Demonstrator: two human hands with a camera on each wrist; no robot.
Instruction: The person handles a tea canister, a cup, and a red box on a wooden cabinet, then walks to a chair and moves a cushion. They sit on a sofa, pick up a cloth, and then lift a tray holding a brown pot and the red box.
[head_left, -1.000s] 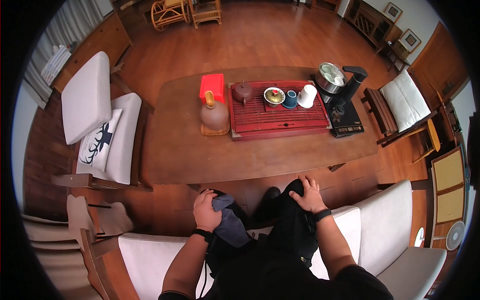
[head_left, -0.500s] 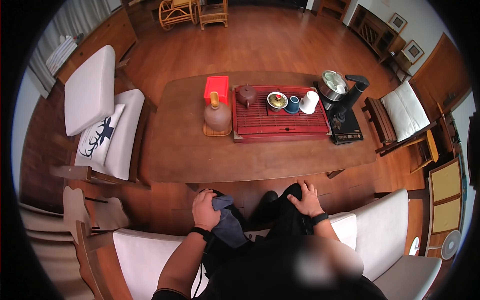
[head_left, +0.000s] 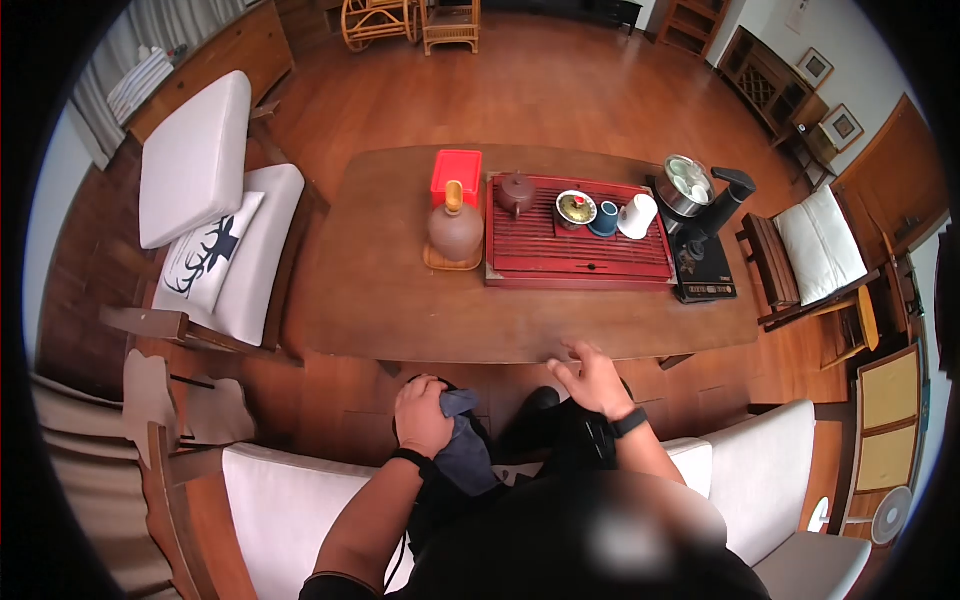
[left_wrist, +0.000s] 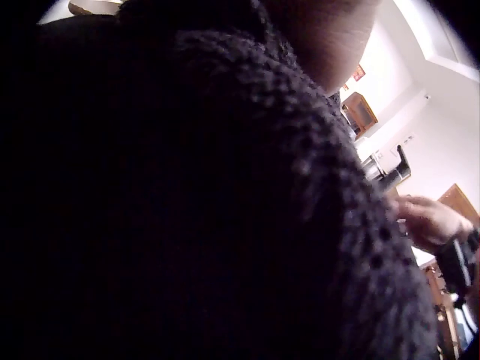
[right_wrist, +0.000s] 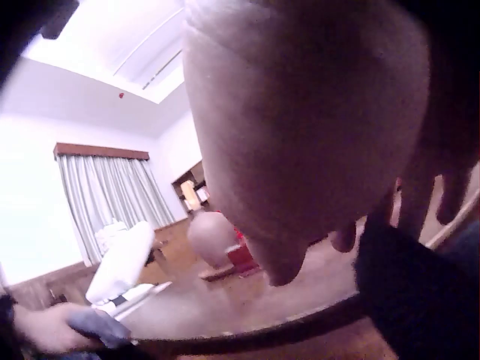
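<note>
My left hand (head_left: 425, 418) lies over my left knee with a grey-blue cloth (head_left: 468, 452) bunched at its thumb side; part of the cloth hangs down the thigh. Raised off the right knee, my right hand (head_left: 602, 382) holds nothing, its fingers spread loosely near the table's front edge. Beyond it on the wooden table (head_left: 420, 320) stands a red slatted tea tray (head_left: 545, 265). On the tray are a brown teapot (head_left: 517, 194), a lidded bowl (head_left: 576, 212), a small blue cup (head_left: 604, 220) and a white pitcher (head_left: 637, 216), which leans.
Left of the tray, a round brown jug (head_left: 455, 238) with a wooden stopper sits on a wooden coaster, a red box (head_left: 457, 168) behind it. On the right stand a black electric hob (head_left: 706, 275) and a steel pot (head_left: 686, 188) holding cups. A cushioned chair (head_left: 270, 240) flanks the table.
My right hand has lifted from the right knee and moved forward and inward, toward the table edge. The left hand stays on its knee with the cloth. The head view has shifted slightly.
</note>
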